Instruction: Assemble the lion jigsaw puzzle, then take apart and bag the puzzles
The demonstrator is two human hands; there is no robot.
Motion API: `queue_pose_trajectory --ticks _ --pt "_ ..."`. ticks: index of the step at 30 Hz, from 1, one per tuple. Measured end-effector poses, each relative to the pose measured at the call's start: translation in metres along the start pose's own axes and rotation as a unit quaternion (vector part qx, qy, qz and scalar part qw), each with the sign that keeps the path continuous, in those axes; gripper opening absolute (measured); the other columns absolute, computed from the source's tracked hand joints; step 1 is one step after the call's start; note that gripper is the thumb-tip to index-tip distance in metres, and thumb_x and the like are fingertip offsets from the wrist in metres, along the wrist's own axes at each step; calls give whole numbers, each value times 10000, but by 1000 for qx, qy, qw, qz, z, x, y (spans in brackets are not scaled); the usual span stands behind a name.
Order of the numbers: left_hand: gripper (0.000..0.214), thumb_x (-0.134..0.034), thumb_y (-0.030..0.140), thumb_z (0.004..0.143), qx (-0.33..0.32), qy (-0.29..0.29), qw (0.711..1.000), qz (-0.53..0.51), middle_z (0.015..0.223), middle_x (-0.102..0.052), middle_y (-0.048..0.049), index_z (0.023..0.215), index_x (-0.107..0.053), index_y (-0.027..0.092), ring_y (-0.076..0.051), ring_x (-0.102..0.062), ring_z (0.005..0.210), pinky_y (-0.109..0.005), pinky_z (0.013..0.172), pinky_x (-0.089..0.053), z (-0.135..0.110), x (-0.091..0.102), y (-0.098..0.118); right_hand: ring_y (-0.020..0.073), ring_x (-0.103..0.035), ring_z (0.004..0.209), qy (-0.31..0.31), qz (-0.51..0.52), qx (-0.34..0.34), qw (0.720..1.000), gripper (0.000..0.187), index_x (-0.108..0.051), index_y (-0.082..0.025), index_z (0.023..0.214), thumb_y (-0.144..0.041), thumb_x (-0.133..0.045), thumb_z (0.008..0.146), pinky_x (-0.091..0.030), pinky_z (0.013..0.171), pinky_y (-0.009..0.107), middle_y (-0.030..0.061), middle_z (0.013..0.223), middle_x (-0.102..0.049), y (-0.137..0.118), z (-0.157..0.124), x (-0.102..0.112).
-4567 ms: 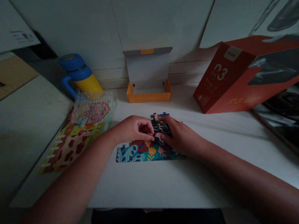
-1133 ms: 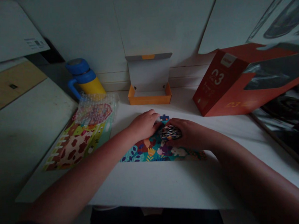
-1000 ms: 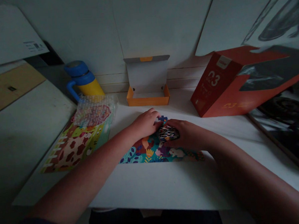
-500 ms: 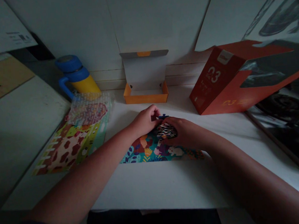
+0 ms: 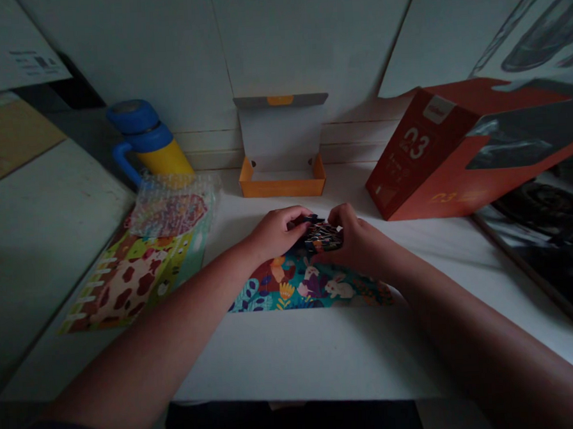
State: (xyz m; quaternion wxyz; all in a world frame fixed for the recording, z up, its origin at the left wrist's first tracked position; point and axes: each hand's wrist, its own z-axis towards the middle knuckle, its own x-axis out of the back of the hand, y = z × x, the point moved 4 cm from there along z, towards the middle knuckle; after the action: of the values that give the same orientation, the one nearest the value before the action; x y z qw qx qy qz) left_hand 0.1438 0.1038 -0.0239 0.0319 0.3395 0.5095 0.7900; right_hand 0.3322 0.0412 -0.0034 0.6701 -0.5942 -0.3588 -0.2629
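A partly built jigsaw puzzle with flowers and white rabbits lies flat on the white table. My right hand cups a stack of loose puzzle pieces just above the puzzle's far edge. My left hand meets it from the left, its fingertips pinching a dark piece at the top of the stack. Both hands hover over the far middle of the puzzle.
An open orange box stands behind the hands. At the left lie a colourful picture board, a clear bag of pieces and a blue-and-yellow bottle. A large red carton lies at the right.
The finished strip of puzzle has grown to the right since the oldest frame. In the last second my left hand left the puzzle's far edge and closed on the stack in my right hand.
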Motion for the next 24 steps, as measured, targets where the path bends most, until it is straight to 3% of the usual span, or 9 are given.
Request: queue_pose_trajectory --ticks 3,7,11,14,18,21,24 --pt "229 -554 200 1016 -29 -40 998 34 1174 -791 -41 1149 -732 252 -196 -719 1099 -397 1026 -542 -1 -2 6 323 -715 945 13 6 1 1000 821 -476 -213 1282 -559 -884 659 -521 748 395 168 1163 -729 3 1 -1" --pt "260 -498 188 1036 -35 -50 998 27 1200 -783 -36 1173 -703 269 -193 -712 1123 -398 1043 -533 -3 -2 11 315 -696 1030 -11 -22 48 999 622 -573 -218 1205 -550 -843 753 -520 859 406 133 1181 -717 -3 3 -1" --pt "165 -479 204 1045 3 18 1000 -5 1036 -768 -39 1122 -622 236 -169 -719 940 -335 886 -562 -4 3 6 276 -680 930 -21 -47 74 996 493 -630 -216 1123 -569 -791 819 -501 803 368 101 1079 -726 -6 5 2" --pt "136 -482 201 1043 -2 57 998 0 1092 -757 -55 1092 -606 225 -166 -713 980 -324 896 -554 -2 9 6 262 -670 886 -11 -57 84 995 465 -644 -218 1110 -568 -778 834 -490 769 354 100 1057 -732 -5 6 4" --pt "75 -594 194 980 1 104 994 40 1057 -758 -56 1047 -625 206 -167 -700 959 -309 886 -539 -3 29 30 259 -673 849 25 -68 59 996 493 -653 -210 1101 -602 -784 831 -477 738 346 101 1023 -737 -5 5 12" --pt "103 -592 266 996 12 51 996 72 973 -768 -39 1015 -670 202 -172 -703 876 -287 774 -521 -12 47 60 259 -679 818 53 -66 24 996 501 -655 -208 1069 -620 -792 819 -465 706 338 98 975 -735 -6 5 19" --pt "131 -648 335 972 25 -2 979 201 875 -756 -8 954 -725 231 -180 -678 787 -291 719 -482 -30 68 75 265 -685 826 77 -56 6 995 501 -655 -210 1079 -619 -788 822 -464 697 341 105 991 -737 -6 4 23"
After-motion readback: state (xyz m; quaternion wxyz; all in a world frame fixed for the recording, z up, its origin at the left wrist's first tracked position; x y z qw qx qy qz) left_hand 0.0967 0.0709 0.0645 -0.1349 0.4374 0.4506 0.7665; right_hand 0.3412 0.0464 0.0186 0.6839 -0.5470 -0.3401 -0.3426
